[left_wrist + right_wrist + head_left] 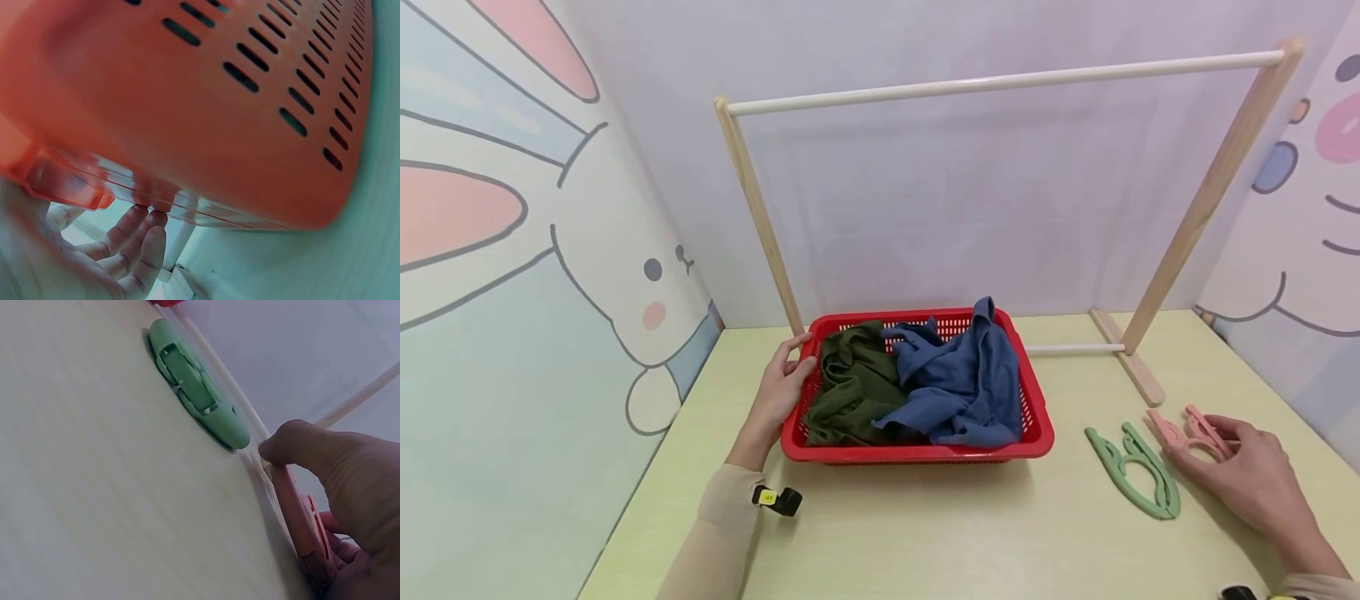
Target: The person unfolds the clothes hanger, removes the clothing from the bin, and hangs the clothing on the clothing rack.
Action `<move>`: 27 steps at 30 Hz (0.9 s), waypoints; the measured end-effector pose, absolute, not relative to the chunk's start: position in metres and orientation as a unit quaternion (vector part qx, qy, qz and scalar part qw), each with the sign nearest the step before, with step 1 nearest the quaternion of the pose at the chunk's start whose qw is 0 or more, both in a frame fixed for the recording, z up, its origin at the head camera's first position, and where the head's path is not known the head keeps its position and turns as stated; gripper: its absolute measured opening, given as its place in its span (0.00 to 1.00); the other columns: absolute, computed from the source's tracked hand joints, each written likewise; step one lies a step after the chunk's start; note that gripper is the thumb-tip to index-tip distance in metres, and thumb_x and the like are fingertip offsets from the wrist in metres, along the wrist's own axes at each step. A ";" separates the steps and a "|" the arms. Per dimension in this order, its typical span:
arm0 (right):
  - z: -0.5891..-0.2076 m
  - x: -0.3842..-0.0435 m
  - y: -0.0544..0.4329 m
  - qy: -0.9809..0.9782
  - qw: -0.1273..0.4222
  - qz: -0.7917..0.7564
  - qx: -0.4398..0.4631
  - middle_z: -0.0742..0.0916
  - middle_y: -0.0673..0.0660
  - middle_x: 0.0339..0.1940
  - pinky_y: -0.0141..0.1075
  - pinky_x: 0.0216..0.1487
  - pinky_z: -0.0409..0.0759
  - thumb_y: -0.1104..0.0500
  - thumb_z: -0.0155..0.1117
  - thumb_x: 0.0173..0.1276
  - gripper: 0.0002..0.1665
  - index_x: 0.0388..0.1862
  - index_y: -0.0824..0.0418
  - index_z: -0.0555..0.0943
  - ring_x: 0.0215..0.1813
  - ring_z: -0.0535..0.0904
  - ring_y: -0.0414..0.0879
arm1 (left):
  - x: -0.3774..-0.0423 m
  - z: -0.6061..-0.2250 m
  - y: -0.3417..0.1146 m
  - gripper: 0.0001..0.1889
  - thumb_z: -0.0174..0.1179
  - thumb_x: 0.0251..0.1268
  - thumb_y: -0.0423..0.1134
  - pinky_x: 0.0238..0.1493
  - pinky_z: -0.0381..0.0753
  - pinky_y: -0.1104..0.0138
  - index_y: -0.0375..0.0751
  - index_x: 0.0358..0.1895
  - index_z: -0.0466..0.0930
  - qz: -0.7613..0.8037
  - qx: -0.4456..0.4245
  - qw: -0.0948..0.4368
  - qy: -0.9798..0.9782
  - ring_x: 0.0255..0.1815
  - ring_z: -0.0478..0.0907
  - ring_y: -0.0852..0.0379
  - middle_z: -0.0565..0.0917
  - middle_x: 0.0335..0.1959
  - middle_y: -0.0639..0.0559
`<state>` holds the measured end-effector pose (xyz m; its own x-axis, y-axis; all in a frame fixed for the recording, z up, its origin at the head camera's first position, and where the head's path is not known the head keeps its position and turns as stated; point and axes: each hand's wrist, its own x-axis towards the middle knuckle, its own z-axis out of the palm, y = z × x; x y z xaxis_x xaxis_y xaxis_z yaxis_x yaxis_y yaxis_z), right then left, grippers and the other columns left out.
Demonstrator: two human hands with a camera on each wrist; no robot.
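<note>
My left hand (778,393) grips the left rim of a red plastic basket (917,454), thumb over the rim. In the left wrist view its fingertips touch the basket's slotted outer wall. A dark green cloth (853,387) lies crumpled inside, beside a blue cloth (966,383) that rises above the back rim. At the right, my right hand (1258,471) holds a pink folding clothes hanger (294,512) between thumb and fingers, close over the table; the palm hides part of it. Just left of that hand lies a folded green clothes hanger (1167,493).
A wooden drying rack stands behind the basket, with a white top rail (1000,82), a right post (1210,196) and a foot (1138,375) on the table. A low white bar (1071,349) runs behind the basket. Rabbit-patterned walls (617,275) enclose the sides.
</note>
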<state>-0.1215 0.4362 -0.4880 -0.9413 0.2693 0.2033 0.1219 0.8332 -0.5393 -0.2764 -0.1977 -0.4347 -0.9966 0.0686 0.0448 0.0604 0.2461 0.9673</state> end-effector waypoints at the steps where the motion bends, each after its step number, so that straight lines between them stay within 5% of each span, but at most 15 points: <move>1: -0.487 -0.121 0.436 -0.946 0.140 0.271 -0.105 0.83 0.86 0.56 0.30 0.33 0.67 0.42 0.84 0.67 0.54 0.70 0.83 0.74 0.46 0.81 0.61 | -0.276 -0.434 -0.197 0.27 0.54 0.92 0.45 0.53 0.92 0.60 0.56 0.86 0.67 0.613 0.041 0.003 0.789 0.55 0.87 0.46 0.83 0.62 0.32; 6: -0.486 -0.115 0.437 -0.940 0.155 0.282 -0.112 0.84 0.84 0.59 0.28 0.33 0.66 0.43 0.83 0.68 0.52 0.71 0.83 0.74 0.42 0.69 0.24 | -0.277 -0.435 -0.195 0.26 0.54 0.92 0.44 0.52 0.92 0.60 0.57 0.86 0.67 0.613 0.042 0.004 0.789 0.55 0.87 0.45 0.83 0.62 0.32; 9: -0.485 -0.113 0.436 -0.937 0.156 0.291 -0.113 0.82 0.85 0.62 0.27 0.34 0.67 0.43 0.82 0.69 0.53 0.73 0.82 0.73 0.40 0.61 0.14 | -0.277 -0.435 -0.194 0.26 0.54 0.92 0.44 0.52 0.92 0.60 0.56 0.86 0.67 0.615 0.045 0.005 0.788 0.55 0.87 0.45 0.83 0.61 0.32; 27: -0.444 -0.125 0.411 -0.923 0.165 0.330 -0.113 0.83 0.78 0.65 0.27 0.31 0.73 0.42 0.81 0.71 0.56 0.81 0.77 0.69 0.39 0.68 0.18 | -0.274 -0.434 -0.198 0.27 0.55 0.92 0.45 0.53 0.92 0.59 0.55 0.86 0.67 0.614 0.039 0.002 0.789 0.55 0.87 0.46 0.83 0.62 0.32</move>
<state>-0.1245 0.4108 -0.4436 -0.9200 0.3175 0.2299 0.1001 0.7572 -0.6454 -0.2736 -0.1975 -0.4340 -0.9969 0.0648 0.0450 0.0595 0.2441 0.9679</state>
